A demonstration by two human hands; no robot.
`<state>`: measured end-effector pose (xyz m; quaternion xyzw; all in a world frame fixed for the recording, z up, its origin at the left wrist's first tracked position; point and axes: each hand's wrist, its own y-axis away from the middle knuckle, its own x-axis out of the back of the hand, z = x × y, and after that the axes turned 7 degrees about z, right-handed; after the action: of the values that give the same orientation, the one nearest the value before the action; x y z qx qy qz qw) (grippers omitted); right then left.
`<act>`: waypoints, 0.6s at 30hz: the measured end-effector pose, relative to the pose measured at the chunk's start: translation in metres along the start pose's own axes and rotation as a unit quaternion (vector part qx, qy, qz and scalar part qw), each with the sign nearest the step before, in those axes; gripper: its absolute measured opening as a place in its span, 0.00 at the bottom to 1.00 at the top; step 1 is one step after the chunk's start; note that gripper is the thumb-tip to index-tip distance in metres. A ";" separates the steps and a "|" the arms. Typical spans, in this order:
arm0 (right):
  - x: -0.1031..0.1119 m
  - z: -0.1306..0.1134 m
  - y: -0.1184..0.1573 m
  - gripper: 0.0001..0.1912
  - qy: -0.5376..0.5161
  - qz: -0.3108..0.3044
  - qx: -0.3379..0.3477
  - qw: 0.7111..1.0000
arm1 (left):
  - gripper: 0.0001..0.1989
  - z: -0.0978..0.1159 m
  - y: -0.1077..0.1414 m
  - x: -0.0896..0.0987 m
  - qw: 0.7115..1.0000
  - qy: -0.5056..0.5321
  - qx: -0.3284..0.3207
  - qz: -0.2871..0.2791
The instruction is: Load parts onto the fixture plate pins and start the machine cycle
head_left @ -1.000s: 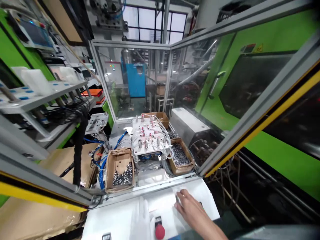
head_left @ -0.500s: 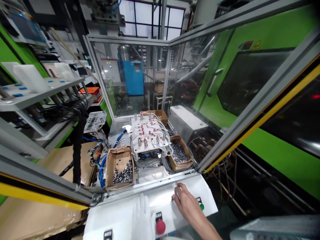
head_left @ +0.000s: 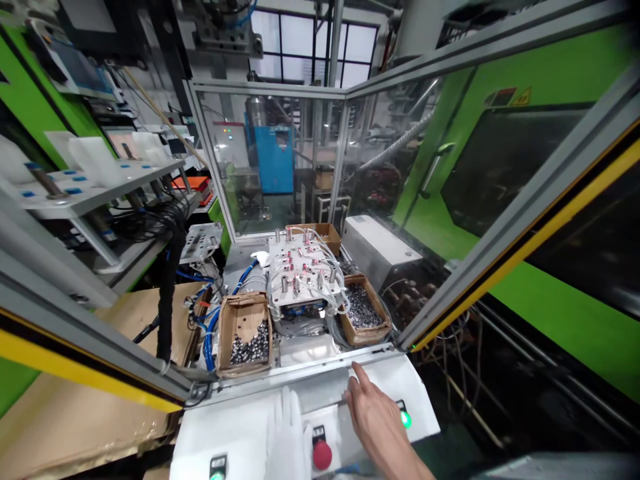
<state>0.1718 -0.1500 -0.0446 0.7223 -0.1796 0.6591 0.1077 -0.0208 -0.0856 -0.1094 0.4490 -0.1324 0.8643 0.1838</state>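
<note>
My left hand (head_left: 287,433), in a white glove, lies flat over the white control panel (head_left: 240,417) with its fingers stretched out and holds nothing. To its right is a red button (head_left: 322,455). My bare right hand (head_left: 373,410) is above the right part of the panel, index finger extended and the others curled; whether anything is between the curled fingers is hidden. Beside it, a green button (head_left: 405,419) is lit. Another green light (head_left: 217,476) glows at the panel's lower left.
Behind the panel is a metal fixture plate (head_left: 305,267) with pins, tubes and red lights. Cardboard boxes of small metal parts stand at its left (head_left: 246,333) and right (head_left: 365,310). Framed clear panels with yellow-edged posts (head_left: 525,247) flank the station.
The green button by my right hand and the lower-left light have lit up. My right index finger is now straighter. The view has shifted slightly.
</note>
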 end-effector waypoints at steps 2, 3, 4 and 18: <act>0.001 -0.002 -0.001 0.17 0.002 -0.023 0.003 1.000 | 0.31 0.001 0.000 0.000 1.000 -0.007 0.002 -0.001; 0.002 -0.003 -0.002 0.18 -0.005 -0.036 0.008 0.999 | 0.31 0.001 0.000 -0.001 1.000 -0.011 0.002 -0.001; 0.002 -0.003 -0.002 0.18 -0.019 -0.047 0.014 0.999 | 0.31 0.002 0.000 -0.001 1.000 -0.014 0.002 -0.002; -0.023 0.020 -0.013 0.14 -0.086 -0.034 -0.069 0.993 | 0.28 0.012 -0.004 0.007 0.996 -0.078 -0.025 -0.042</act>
<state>0.1937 -0.1427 -0.0689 0.7729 -0.2086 0.5763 0.1643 -0.0136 -0.0851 -0.0964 0.5151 -0.1488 0.8149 0.2199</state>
